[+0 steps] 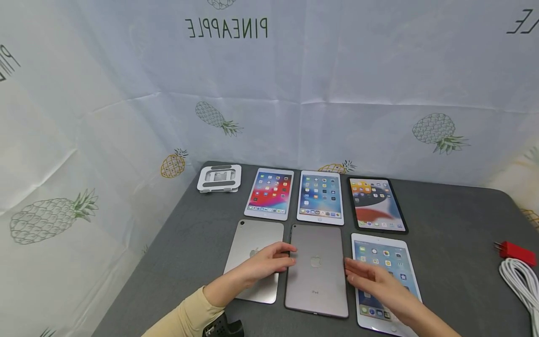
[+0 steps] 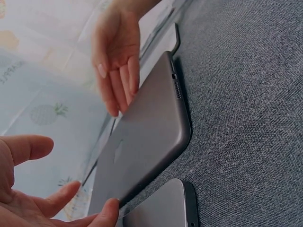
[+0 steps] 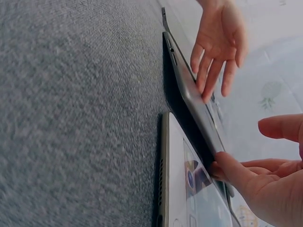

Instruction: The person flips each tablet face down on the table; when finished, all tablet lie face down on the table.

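Note:
A grey tablet [image 1: 316, 281] lies face down, its apple mark showing, between my two hands. Over the silver tablet [image 1: 264, 288] on the left, my left hand [image 1: 269, 262] reaches to the grey tablet's left edge with fingers loosely extended. My right hand [image 1: 376, 281] is at the opposite edge, above a white tablet [image 1: 410, 262] with a lit screen. In the right wrist view, its fingertips [image 3: 222, 163] touch the grey tablet's side, the thumb standing apart. Dark shadow shows under that side; whether it is raised I cannot tell.
Behind stand in a row two white tablets [image 1: 269, 193] with lit screens and a black-framed tablet [image 1: 377, 204]. A folded white stand [image 1: 219, 179] lies at the back left. A red charger plug [image 1: 519, 253] and coiled white cable [image 1: 520, 281] lie at the far right.

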Demonstrator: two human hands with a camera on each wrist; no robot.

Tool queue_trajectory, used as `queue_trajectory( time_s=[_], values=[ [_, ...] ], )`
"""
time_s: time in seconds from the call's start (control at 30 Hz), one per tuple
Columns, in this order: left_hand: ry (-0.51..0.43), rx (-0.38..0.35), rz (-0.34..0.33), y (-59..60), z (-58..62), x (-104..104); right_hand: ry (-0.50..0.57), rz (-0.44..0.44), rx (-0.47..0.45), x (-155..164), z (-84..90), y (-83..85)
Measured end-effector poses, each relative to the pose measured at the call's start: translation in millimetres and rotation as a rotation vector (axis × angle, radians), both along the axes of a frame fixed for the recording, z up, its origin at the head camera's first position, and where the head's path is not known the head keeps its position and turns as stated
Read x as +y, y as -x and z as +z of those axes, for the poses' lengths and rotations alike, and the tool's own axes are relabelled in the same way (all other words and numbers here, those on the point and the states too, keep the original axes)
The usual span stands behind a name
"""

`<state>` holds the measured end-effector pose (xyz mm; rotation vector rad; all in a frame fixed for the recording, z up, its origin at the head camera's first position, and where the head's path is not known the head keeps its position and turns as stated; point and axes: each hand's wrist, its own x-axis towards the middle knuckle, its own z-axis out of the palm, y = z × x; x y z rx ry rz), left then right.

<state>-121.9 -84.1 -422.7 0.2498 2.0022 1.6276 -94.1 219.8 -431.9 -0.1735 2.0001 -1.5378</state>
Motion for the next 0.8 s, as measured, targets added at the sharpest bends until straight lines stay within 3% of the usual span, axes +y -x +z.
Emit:
queue_trajectory(
  time_s=[0.63, 0.8],
  values=[
    [-0.007, -0.005, 0.017, -0.7, 0.2, 1.3, -0.027, 0.021, 0.009, -0.4, 1.5, -4.4],
    [-0.037, -0.008, 0.043, 0.8, 1.2, 4.9, -0.006, 0.026, 0.051, 2.7, 1.3, -4.0]
  ],
)
